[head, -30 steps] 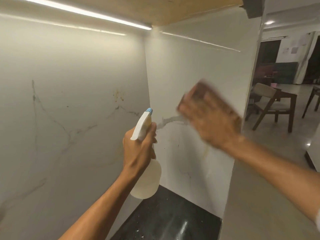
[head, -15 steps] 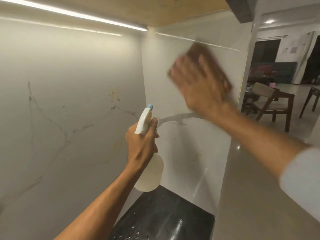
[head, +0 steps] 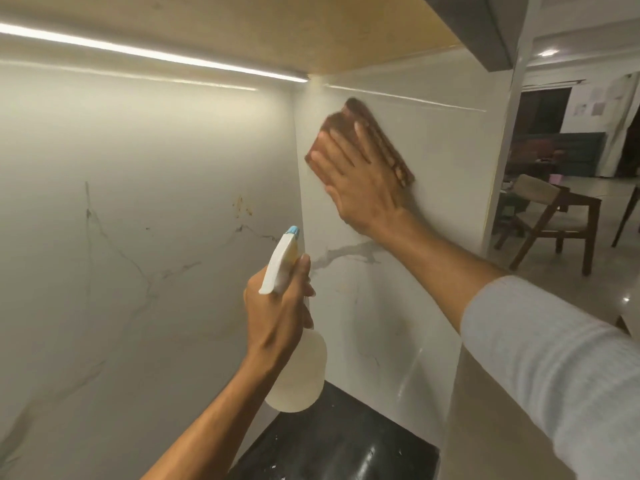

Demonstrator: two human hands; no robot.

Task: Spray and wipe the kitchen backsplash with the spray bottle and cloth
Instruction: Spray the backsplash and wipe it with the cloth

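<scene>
At centre frame the left hand (head: 277, 306) grips one translucent plastic spray bottle with a white trigger head (head: 298, 368) by its neck, while upper right of it the flat-fingered right hand (head: 360, 181) presses one brown folded cloth (head: 367, 140) against the white marble backsplash (head: 433, 161).

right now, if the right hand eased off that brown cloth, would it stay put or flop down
Probably floppy: the brown cloth looks folded in soft layers, held flat only by the right hand pressing it with straight fingers. Likely light, so it would slide down the backsplash rather than cling.
</scene>
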